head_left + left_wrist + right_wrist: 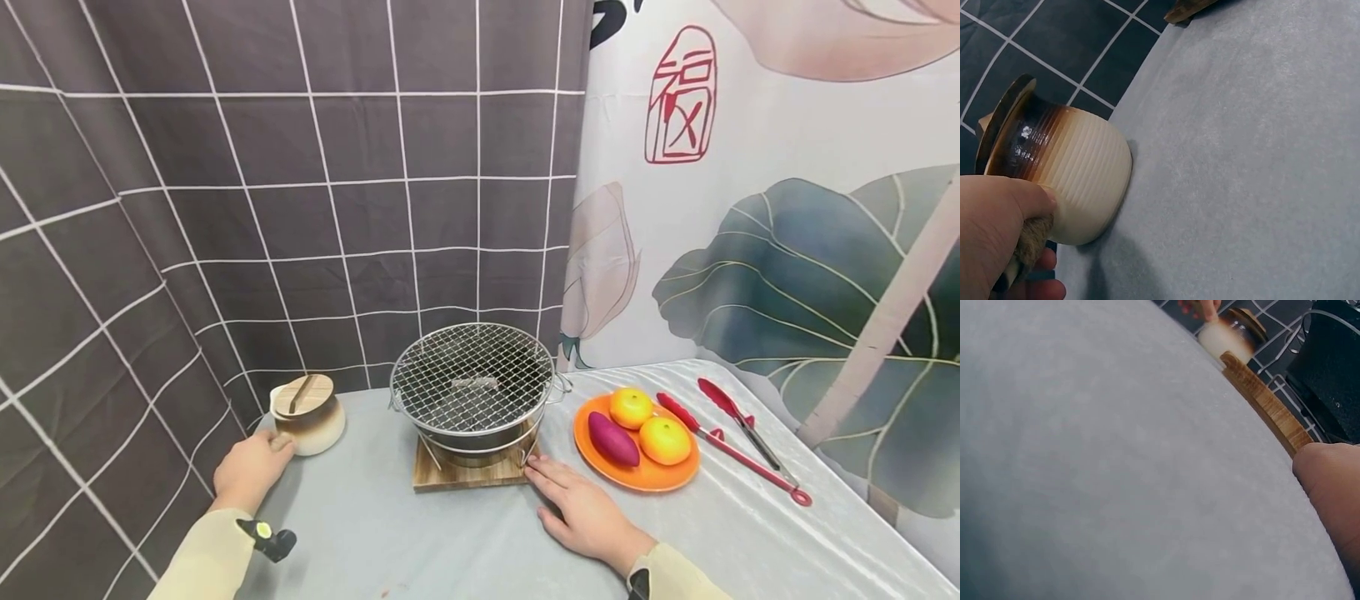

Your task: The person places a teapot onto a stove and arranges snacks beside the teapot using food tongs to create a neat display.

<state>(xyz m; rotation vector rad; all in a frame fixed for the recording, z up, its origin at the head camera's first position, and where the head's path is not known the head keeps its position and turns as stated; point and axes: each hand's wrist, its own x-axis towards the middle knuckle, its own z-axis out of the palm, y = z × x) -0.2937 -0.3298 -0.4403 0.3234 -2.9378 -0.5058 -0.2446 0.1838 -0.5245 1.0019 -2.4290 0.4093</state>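
Observation:
A small ceramic pot point(318, 429), cream below and brown above, stands at the left of the table under a wooden lid point(303, 394). My left hand point(251, 471) grips its side handle; the left wrist view shows the thumb over the handle point(1034, 237) and fingers beneath. In the middle a round grill with a wire mesh top point(472, 379) stands on a wooden board point(468, 475). With fingers nearly straight, my right hand point(577, 508) lies on the table and its fingertips touch the board's right edge. In the right wrist view the thumb side hides one end of the board point(1266, 403).
Right of the grill, an orange plate point(637, 483) holds a purple sweet potato point(613, 439) and two yellow-orange citrus fruits point(665, 440). Red-tipped tongs point(738, 458) lie beyond it near the table's right edge. A dark tiled-pattern curtain point(337, 208) hangs behind and at left.

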